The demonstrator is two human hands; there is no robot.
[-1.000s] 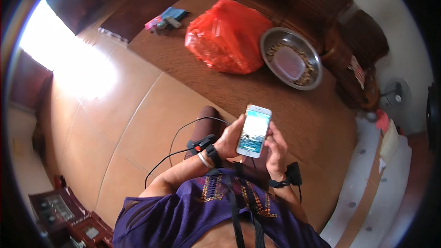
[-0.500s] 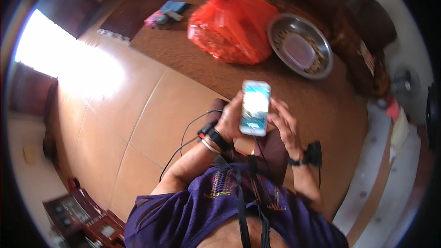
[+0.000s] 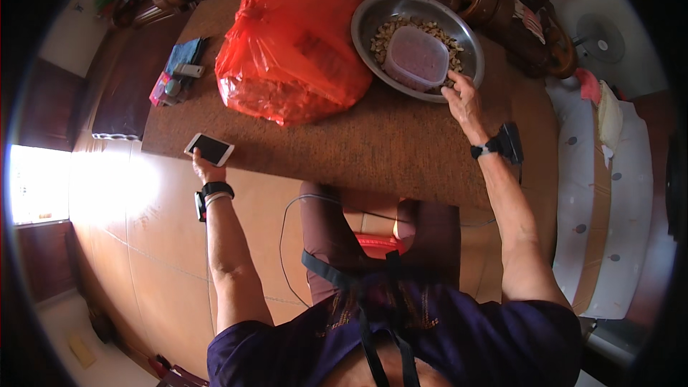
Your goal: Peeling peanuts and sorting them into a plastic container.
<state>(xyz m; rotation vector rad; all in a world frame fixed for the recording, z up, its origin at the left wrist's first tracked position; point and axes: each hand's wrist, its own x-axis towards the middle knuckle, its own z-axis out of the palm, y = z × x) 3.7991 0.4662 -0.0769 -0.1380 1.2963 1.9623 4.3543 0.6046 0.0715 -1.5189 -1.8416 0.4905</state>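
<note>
The phone (image 3: 213,147) has moved from between left hand (image 3: 208,170) and right hand (image 3: 466,106) to the counter's (image 3: 405,154) near-left corner.
The left hand grasps it; the right hand, fingers parted, reaches over the near rim of the metal basin (image 3: 462,32), beside the plastic tub (image 3: 417,56), contact unclear, toward the counter's far-right corner. A red bag (image 3: 290,57) stands toward the far edge. The step looks like a reach; setting the phone down would call for clearing the near edge.

One head-worn fisheye looks steeply down from close beside the desk (image 3: 401,154), taking in its top and the floor (image 3: 161,272) along its near side.
</note>
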